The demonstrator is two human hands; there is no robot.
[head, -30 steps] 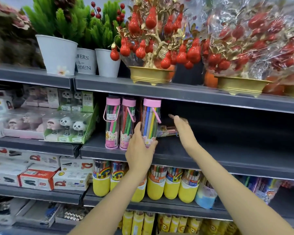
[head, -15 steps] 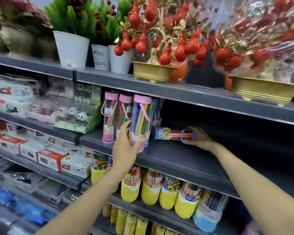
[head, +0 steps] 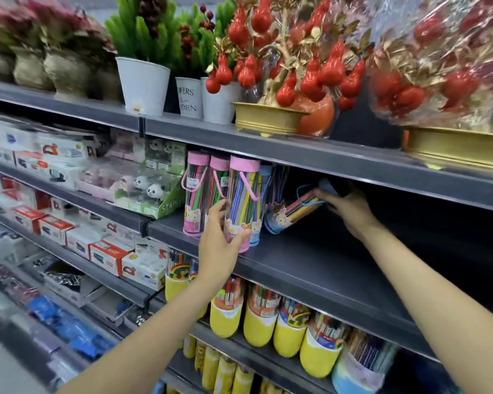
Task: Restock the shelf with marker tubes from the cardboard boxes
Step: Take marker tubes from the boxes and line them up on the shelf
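Three pink-capped marker tubes stand upright at the left of the dark shelf. My left hand grips the front pink tube near its base. Behind it stands a blue-capped tube, mostly hidden. A blue marker tube leans at a slant, base on the shelf and cap raised to the right. My right hand holds that tube at its cap end, deep under the upper shelf. No cardboard box is in view.
The shelf stretches bare to the right of the tubes. Above it stand white pots with green plants and gold bowls of red ornaments. Yellow-based marker tubes fill the shelf below. Panda boxes and stapler boxes sit left.
The blue tube lay flat on the shelf half a second ago; my right hand has lifted its cap end so it now slants. My left hand stays on the pink tube.
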